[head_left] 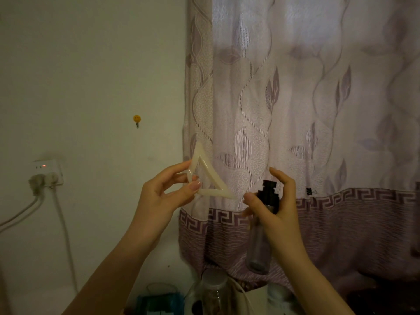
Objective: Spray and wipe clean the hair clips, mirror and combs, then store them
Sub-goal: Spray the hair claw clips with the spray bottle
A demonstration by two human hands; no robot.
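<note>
Against a pale plaster wall (91,76) and a mauve woven curtain (306,98) patterned with leaves and a Greek-key border, you hold up a glossy, cream-coloured triangular hair clip (208,176) with an open centre. Your left hand (163,196) pinches the clip's lower corner between thumb and fingertips, raising it at chest height in front of the curtain's edge. Just beside it, your right hand (276,212) wraps a clear cylindrical spray bottle (261,237) with a black pump, forefinger lifted above the nozzle.
</note>
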